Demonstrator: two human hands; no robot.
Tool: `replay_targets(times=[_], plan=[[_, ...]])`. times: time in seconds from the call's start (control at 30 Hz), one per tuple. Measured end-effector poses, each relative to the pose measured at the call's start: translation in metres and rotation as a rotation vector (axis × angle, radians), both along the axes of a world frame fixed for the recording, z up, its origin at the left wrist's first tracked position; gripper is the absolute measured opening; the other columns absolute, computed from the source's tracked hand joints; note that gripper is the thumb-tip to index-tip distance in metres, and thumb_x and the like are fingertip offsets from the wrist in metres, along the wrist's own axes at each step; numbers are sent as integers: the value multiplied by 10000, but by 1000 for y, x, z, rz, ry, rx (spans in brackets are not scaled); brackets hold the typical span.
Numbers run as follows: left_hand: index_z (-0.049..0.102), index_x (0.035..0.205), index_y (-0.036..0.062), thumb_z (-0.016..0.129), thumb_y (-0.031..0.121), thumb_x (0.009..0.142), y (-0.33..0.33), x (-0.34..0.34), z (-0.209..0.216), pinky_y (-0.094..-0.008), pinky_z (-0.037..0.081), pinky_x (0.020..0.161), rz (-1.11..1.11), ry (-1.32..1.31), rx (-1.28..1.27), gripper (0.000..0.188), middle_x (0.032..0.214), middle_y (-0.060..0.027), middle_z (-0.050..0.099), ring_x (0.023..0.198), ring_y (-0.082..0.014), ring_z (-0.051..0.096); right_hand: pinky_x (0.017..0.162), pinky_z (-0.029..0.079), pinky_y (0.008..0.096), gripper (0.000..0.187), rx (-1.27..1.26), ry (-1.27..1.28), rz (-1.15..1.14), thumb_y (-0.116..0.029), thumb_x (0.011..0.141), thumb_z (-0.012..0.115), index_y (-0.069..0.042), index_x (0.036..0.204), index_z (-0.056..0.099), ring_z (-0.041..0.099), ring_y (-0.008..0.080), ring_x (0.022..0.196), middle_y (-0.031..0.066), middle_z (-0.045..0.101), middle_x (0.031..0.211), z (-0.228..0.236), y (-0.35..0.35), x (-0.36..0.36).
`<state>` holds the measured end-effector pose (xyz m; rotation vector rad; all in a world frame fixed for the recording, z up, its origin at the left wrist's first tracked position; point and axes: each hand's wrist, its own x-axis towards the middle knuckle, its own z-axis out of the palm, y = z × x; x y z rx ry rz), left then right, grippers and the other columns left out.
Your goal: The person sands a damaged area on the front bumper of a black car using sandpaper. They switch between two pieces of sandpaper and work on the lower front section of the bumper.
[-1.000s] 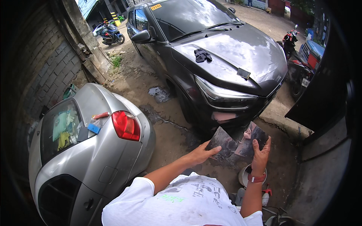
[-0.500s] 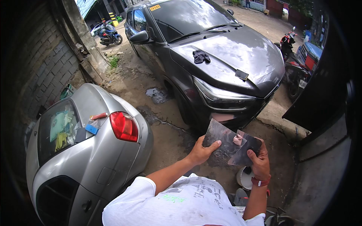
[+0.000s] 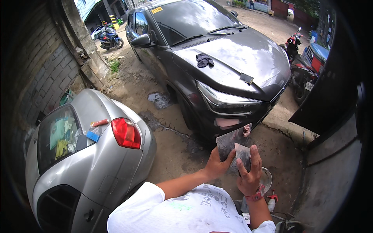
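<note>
My left hand (image 3: pixel 217 164) grips a thin grey flat sheet (image 3: pixel 228 144), its thumb along the near edge. A small lump of pink putty (image 3: pixel 246 132) sticks to the sheet's far right corner. In my right hand (image 3: pixel 250 179) is a smaller grey putty spreader (image 3: pixel 242 153), pinched between thumb and fingers and held upright close to the sheet. Whether the two pieces touch, I cannot tell. Just beyond my hands, a pink patch (image 3: pixel 226 123) marks the front bumper of the dark grey car (image 3: pixel 190 97).
On the car's hood lie a black cloth (image 3: pixel 204 60) and a phone (image 3: pixel 246 78). A silver car (image 3: pixel 97 155) stands at left, with a red tube (image 3: pixel 99 122) and blue block (image 3: pixel 93 136) on its rear. A white bucket (image 3: pixel 266 178) sits below my right hand. Motorcycles are parked beyond.
The spreader has come away from lying across the sheet and is tipped upright in my right hand. Both hands have moved slightly nearer me, and the sheet has turned.
</note>
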<state>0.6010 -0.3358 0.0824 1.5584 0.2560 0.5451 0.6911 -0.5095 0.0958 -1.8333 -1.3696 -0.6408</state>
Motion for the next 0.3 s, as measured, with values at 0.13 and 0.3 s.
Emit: replay_targets(times=[0.13, 0.3], plan=[[511, 1588, 11, 738, -70, 935, -13, 9, -6, -434, 585, 1097, -67, -369, 468, 696, 1526, -260, 641, 1317, -412, 708, 1244, 401, 702, 762, 85, -14, 56, -25, 1011, 687, -406, 1643, 499, 407, 613, 1568, 287, 330, 1784, -9, -2, 30], [515, 1632, 49, 789, 8, 960, -3, 1, -11, -472, 612, 1093, -431, -499, 646, 727, 1640, -224, 574, 1347, -391, 698, 1231, 431, 689, 682, 220, -14, -46, -148, 1133, 615, -435, 1706, 383, 414, 594, 1570, 273, 353, 1776, -8, -29, 55]])
